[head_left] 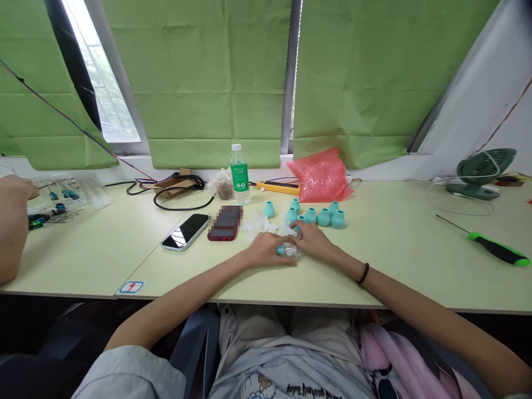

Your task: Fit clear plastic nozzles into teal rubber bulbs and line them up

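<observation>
My left hand [266,249] rests on the table, its thumb and fingers curled around a small teal piece with a clear plastic part [290,251] lying on its side. Close beside it, my right hand [312,238] has its fingertips bent together near the left hand's fingers; what they hold, if anything, is hidden. Behind that hand stand several small teal bulb-shaped pots with narrow necks [323,217]. One more teal pot [269,209] stands apart to the left. Small translucent white plastic pieces [262,226] lie in a loose pile just beyond my left hand.
Two phones, one pale [185,231] and one red-cased [225,223], lie left of the pile. Behind are a water bottle [240,176], a yellow tool [277,187] and a pink bubble-wrap bag [320,176]. A screwdriver [494,245] and fan [482,172] are right. Another person's arm [12,233] is left.
</observation>
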`<state>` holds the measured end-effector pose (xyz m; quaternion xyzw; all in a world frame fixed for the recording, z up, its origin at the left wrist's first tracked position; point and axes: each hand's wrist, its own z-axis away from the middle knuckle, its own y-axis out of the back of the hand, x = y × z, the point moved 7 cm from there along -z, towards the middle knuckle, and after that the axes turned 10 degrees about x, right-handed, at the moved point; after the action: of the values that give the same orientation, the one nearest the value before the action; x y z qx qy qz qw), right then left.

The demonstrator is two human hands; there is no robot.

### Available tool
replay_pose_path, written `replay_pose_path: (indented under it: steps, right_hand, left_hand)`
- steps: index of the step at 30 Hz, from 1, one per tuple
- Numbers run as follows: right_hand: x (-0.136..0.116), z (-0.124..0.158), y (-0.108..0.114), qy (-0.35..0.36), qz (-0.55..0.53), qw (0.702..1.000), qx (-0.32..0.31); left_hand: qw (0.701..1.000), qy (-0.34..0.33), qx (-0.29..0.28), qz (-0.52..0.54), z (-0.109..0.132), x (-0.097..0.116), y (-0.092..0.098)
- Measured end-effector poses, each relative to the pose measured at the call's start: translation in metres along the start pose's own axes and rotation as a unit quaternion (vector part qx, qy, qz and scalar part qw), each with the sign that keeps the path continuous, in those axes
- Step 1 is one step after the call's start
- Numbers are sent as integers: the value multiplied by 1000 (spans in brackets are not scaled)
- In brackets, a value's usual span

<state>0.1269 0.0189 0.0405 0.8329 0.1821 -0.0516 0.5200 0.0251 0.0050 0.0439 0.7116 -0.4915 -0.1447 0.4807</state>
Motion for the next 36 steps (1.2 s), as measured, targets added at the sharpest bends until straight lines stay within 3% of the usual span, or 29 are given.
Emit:
replay_pose_path:
  steps: [4, 8, 13, 16, 19, 23, 27, 31, 36]
  right_hand:
    - [2, 0, -3, 22, 5, 1000, -16]
    - [6, -2, -8, 30, 13, 999, -32]
    - [7, -4, -1, 11, -7, 1000, 24]
    - [2, -3, 8, 16, -97, 992, 81]
    - [-1, -4, 12, 14, -264, 959, 101]
    - [3, -9, 9, -33, -451, 891, 51]
    - [3, -12, 12, -54, -524, 850, -10]
    - [0, -9, 12, -55, -537, 840, -49]
    - [1, -7, 7, -42, -508, 858, -64]
  left_hand:
    - [996, 28, -2, -84, -1, -4, -9]
    - [986, 85, 3, -143, -4, -22, -7]
    - [976, 148, 15, -162, -7, -44, 0]
    - [970, 184, 30, -158, -7, -54, 4]
    - [967, 200, 44, -149, -7, -58, 8]
    - [976, 183, 83, -85, -7, -51, 14]
    - [988, 114, 99, 32, -8, -32, 17]
    - [989, 79, 96, 78, -7, -23, 18]
    - [993, 55, 81, 70, -4, -19, 19]
